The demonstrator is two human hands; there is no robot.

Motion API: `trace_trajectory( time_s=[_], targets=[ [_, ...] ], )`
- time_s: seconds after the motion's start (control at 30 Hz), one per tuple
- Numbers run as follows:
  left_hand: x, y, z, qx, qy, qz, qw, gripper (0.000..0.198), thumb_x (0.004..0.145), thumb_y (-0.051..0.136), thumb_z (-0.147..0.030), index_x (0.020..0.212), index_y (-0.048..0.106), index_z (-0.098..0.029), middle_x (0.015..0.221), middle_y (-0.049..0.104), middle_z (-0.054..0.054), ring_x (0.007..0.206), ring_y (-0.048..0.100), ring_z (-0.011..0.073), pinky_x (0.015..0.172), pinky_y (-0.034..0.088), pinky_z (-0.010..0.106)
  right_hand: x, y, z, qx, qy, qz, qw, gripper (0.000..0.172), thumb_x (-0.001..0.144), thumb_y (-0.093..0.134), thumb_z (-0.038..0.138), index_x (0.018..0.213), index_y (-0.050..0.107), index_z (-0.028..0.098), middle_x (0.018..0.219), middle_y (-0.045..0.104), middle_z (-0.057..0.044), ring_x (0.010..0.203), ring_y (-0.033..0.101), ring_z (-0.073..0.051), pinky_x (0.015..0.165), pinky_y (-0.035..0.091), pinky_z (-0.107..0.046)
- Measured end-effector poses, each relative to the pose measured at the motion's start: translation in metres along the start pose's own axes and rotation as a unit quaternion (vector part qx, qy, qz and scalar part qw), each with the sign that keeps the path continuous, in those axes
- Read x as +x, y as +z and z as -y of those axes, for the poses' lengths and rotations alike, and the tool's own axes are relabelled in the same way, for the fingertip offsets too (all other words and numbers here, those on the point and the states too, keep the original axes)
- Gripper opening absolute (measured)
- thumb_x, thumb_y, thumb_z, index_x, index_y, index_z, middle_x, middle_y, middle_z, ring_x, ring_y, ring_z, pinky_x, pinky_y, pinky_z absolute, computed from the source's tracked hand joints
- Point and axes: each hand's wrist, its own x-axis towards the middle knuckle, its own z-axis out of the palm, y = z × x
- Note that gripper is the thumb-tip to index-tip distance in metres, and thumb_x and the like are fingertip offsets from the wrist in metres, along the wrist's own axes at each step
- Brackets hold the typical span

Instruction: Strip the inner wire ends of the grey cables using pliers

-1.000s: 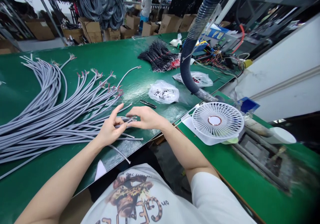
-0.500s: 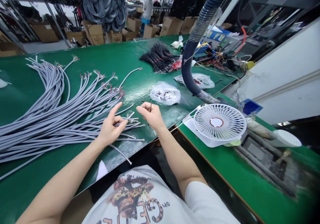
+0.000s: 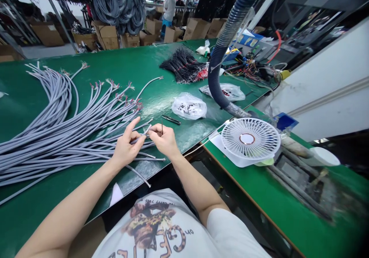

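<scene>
Grey sheathed cables (image 3: 60, 139) spread over the green bench (image 3: 121, 64) in the head view. Thumb and fingers of the left hand (image 3: 127, 146) pinch one cable end (image 3: 148, 129), its strands fanned out above the bench. Apart from it half a second ago, the right hand (image 3: 166, 139) has come back to the strands, a slim dark tool (image 3: 162, 128) in its narrow grip; both hands now seem occupied with that end.

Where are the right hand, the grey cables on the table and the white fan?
Right hand (image 3: 166, 141), head view: back of the hand.
Grey cables (image 3: 57, 139), head view: sheaths, mid-pile.
White fan (image 3: 247, 139), head view: hub of its grille.
</scene>
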Motion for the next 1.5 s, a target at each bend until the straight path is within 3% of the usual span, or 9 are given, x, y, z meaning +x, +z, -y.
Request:
trace_trajectory(
  time_s=[0.13,0.3,0.53,0.73,0.97,1.1,1.2,1.37,1.5],
  targets=[
    [0.001,0.001,0.002,-0.016,-0.005,-0.001,1.000,0.068,0.085,0.056,-0.023,0.146,0.027,-0.017,0.062,0.054,-0.006,0.053,0.046,0.0079,0.059,0.040,0.021,0.006,0.003,-0.009,0.070,0.033,0.026,0.997,0.013,0.066,0.054,0.024,0.057,0.056,0.015,0.054,0.046,0.005,0.052,0.039,-0.007,0.054,0.033,-0.021],
    [0.001,0.002,0.004,-0.027,-0.015,-0.013,0.999,0.067,0.085,0.058,-0.024,0.145,0.029,-0.018,0.063,0.056,-0.005,0.055,0.049,0.0087,0.059,0.041,0.021,0.008,-0.005,-0.006,0.168,0.112,0.041,0.979,0.018,0.066,0.065,0.031,0.073,0.065,0.014,0.051,0.047,0.007,0.042,0.030,-0.004,0.045,0.028,-0.020],
    [0.000,0.002,0.006,-0.043,-0.005,-0.015,0.999,0.064,0.085,0.059,-0.023,0.143,0.032,-0.018,0.062,0.055,-0.005,0.053,0.046,0.0078,0.057,0.040,0.021,0.002,-0.001,0.000,0.172,0.071,0.046,0.981,0.023,0.063,0.073,0.034,0.066,0.064,0.013,0.063,0.059,0.001,0.060,0.051,-0.009,0.059,0.042,-0.023],
    [0.003,0.001,0.004,-0.081,-0.010,-0.024,0.996,0.062,0.085,0.058,-0.022,0.141,0.033,-0.017,0.058,0.055,-0.006,0.051,0.046,0.0074,0.053,0.038,0.020,0.004,0.003,-0.006,0.200,0.086,0.042,0.975,0.024,0.064,0.072,0.036,0.067,0.063,0.013,0.051,0.048,0.006,0.045,0.035,-0.004,0.043,0.026,-0.019],
    [0.002,-0.001,0.001,-0.107,-0.025,0.009,0.994,0.063,0.084,0.059,-0.024,0.141,0.033,-0.016,0.057,0.054,-0.006,0.049,0.047,0.0077,0.052,0.038,0.021,0.013,0.016,-0.017,0.252,0.179,0.103,0.945,0.023,0.062,0.068,0.034,0.061,0.055,0.015,0.042,0.035,0.011,0.035,0.020,-0.001,0.037,0.014,-0.018],
    [0.004,-0.003,-0.001,-0.137,-0.043,0.010,0.990,0.066,0.083,0.060,-0.025,0.142,0.031,-0.015,0.055,0.055,-0.006,0.049,0.051,0.0089,0.054,0.041,0.022,0.020,0.003,-0.017,0.174,0.090,0.059,0.979,0.021,0.065,0.068,0.033,0.066,0.059,0.014,0.054,0.047,0.007,0.043,0.033,-0.003,0.041,0.024,-0.018],
    [0.007,-0.006,-0.003,-0.152,-0.067,0.012,0.986,0.071,0.082,0.061,-0.026,0.144,0.027,-0.014,0.056,0.057,-0.005,0.049,0.053,0.0091,0.054,0.042,0.022,0.021,-0.019,-0.004,0.145,0.002,0.024,0.989,0.026,0.070,0.069,0.034,0.088,0.065,0.015,0.056,0.046,0.008,0.046,0.033,-0.004,0.044,0.026,-0.018],
    [0.009,-0.011,-0.002,-0.178,-0.088,0.049,0.979,0.079,0.082,0.062,-0.029,0.147,0.021,-0.014,0.053,0.057,-0.006,0.049,0.054,0.0098,0.054,0.042,0.022,0.018,-0.034,0.011,0.089,0.013,0.246,0.965,0.041,0.072,0.070,0.034,0.109,0.065,0.017,0.046,0.033,0.011,0.041,0.028,-0.004,0.043,0.022,-0.020],
    [0.009,-0.013,-0.003,-0.185,-0.089,0.067,0.976,0.075,0.082,0.063,-0.028,0.146,0.026,-0.014,0.052,0.057,-0.006,0.047,0.052,0.0094,0.052,0.040,0.022,0.022,-0.027,0.003,0.100,0.041,0.267,0.957,0.042,0.072,0.070,0.033,0.111,0.065,0.017,0.046,0.039,0.011,0.040,0.030,-0.004,0.042,0.023,-0.019]
  ],
)
